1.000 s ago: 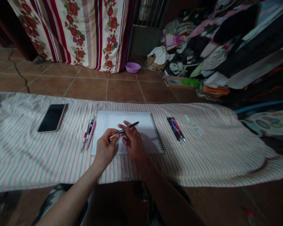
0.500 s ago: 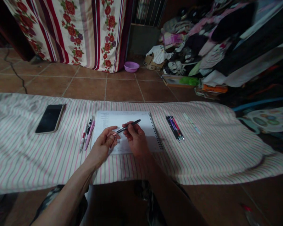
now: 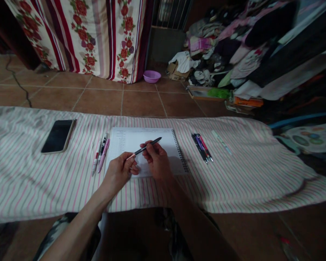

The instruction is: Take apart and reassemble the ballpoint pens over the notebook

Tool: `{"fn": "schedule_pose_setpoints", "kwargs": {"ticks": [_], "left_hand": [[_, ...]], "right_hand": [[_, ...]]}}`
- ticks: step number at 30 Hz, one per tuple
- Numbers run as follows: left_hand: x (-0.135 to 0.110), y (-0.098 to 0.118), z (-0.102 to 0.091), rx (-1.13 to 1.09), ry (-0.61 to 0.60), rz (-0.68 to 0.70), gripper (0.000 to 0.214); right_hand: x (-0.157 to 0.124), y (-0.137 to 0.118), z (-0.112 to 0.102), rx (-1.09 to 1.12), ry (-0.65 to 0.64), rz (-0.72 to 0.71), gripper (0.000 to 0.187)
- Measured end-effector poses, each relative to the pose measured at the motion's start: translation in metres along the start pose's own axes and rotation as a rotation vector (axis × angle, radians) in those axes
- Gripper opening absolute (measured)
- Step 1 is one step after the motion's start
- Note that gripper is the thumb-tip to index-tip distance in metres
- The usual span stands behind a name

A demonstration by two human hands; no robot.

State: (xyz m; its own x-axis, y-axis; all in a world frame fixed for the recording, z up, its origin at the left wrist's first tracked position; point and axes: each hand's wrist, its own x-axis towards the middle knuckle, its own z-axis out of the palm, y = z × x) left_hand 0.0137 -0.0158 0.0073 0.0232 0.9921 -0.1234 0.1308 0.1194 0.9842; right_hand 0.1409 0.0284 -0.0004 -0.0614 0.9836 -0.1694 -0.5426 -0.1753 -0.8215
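My right hand [image 3: 158, 162] pinches a black pen [image 3: 149, 145] above a spiral notebook [image 3: 127, 139] lying open on a striped cloth [image 3: 233, 181]. The pen points up and to the right. My left hand [image 3: 121, 172] is curled, its fingertips at the pen's lower pinkish end, over the notebook's lower left part. Pink and white pens [image 3: 101, 156] lie just left of the notebook. A bundle of dark, purple and red pens [image 3: 202, 147] lies to its right.
A dark phone [image 3: 58, 136] rests on the cloth at the left. A thin pale pen [image 3: 221, 142] lies right of the dark bundle. Beyond the cloth are brown floor tiles, a purple bowl [image 3: 151, 76], a floral curtain [image 3: 97, 36] and a heap of clothes [image 3: 228, 54].
The left hand loosened from the pen's lower end, then curled back at it. The right hand kept the pen, shifting slightly right. The view moved a little.
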Motion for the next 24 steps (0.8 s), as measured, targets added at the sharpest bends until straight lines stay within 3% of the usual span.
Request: {"fn": "schedule_pose_setpoints", "kwargs": {"ticks": [4,8,12,20,24], "left_hand": [[-0.003,0.003,-0.002,0.184,0.026,0.026,0.028],[-0.007,0.006,-0.001,0.455,0.088,0.183,0.027],[-0.008,0.005,0.003,0.549,0.139,0.301,0.027],[-0.008,0.0,0.011,0.303,0.148,0.306,0.031],[-0.006,-0.008,0.018,0.123,0.108,0.133,0.033]], "right_hand": [[0.0,0.001,0.001,-0.036,0.03,-0.039,0.017],[0.0,0.002,0.002,-0.087,0.078,-0.091,0.021],[0.0,0.003,0.004,-0.168,0.128,-0.146,0.026],[-0.003,0.004,0.006,-0.362,0.216,-0.215,0.031],[-0.002,0.005,0.004,-0.409,0.232,-0.184,0.033]]}}
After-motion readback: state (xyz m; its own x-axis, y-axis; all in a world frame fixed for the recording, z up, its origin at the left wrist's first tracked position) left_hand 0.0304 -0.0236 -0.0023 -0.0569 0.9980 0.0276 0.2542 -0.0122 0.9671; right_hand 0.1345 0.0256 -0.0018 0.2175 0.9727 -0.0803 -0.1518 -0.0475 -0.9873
